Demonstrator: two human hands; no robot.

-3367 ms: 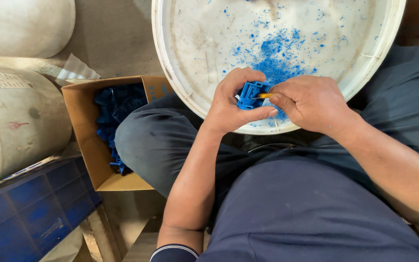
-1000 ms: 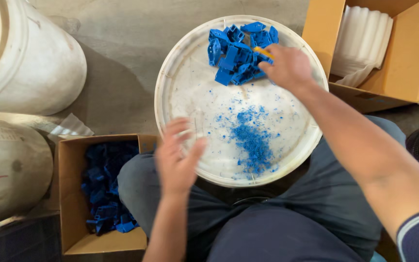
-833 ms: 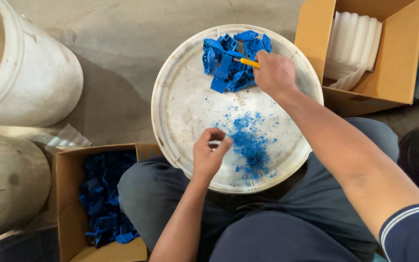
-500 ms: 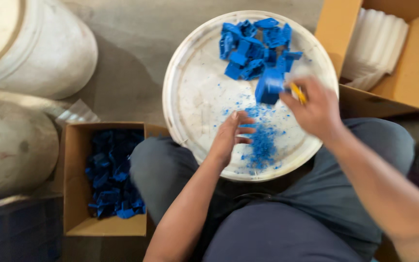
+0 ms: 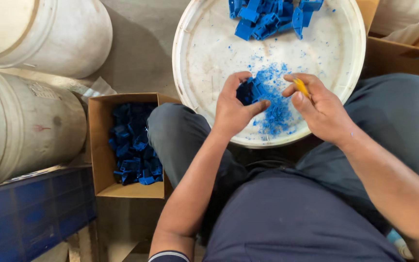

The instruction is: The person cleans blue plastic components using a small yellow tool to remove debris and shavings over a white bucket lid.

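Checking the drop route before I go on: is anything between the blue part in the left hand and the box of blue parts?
Nothing visible. The left hand holds the blue part over the white lid; the box sits open-topped beside the left knee, which is the only thing between.

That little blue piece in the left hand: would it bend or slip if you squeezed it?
The blue piece looks like rigid moulded plastic, so probably stiff and light. The left hand pinches it easily. Its blocky edges suggest it won't roll, though loose blue shavings might make it dusty.
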